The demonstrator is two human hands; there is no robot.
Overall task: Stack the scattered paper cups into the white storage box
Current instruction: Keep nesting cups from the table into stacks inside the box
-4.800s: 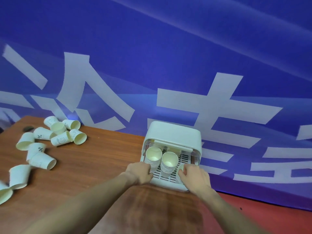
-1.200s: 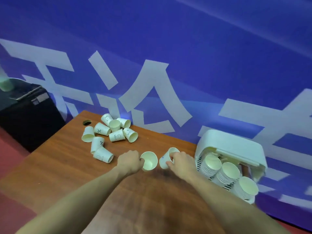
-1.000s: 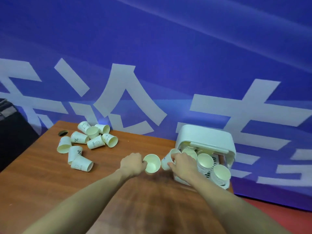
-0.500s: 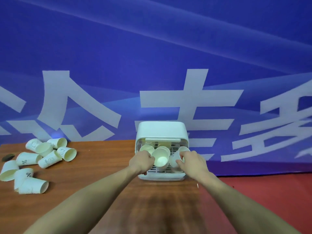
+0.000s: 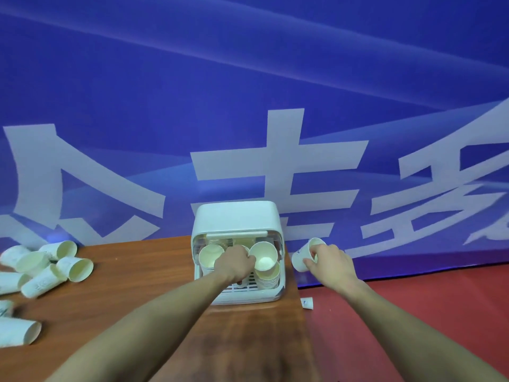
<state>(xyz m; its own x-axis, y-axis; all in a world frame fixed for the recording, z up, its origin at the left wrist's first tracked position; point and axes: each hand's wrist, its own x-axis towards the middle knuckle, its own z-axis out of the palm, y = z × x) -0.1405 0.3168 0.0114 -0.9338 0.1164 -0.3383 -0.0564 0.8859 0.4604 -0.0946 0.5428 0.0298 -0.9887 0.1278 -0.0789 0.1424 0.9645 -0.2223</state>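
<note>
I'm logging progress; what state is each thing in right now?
Storage box: open at the front, stacks of cups inside.
Left hand: inside the box; what it grips is hidden.
Right hand: holds a cup beside the box.
Scattered cups: lying on their sides on the table.

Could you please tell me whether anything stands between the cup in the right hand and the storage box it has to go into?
Yes. The left hand reaches into the white storage box opening, before the stacked cups. The right hand holds its cup right of the box.
</note>
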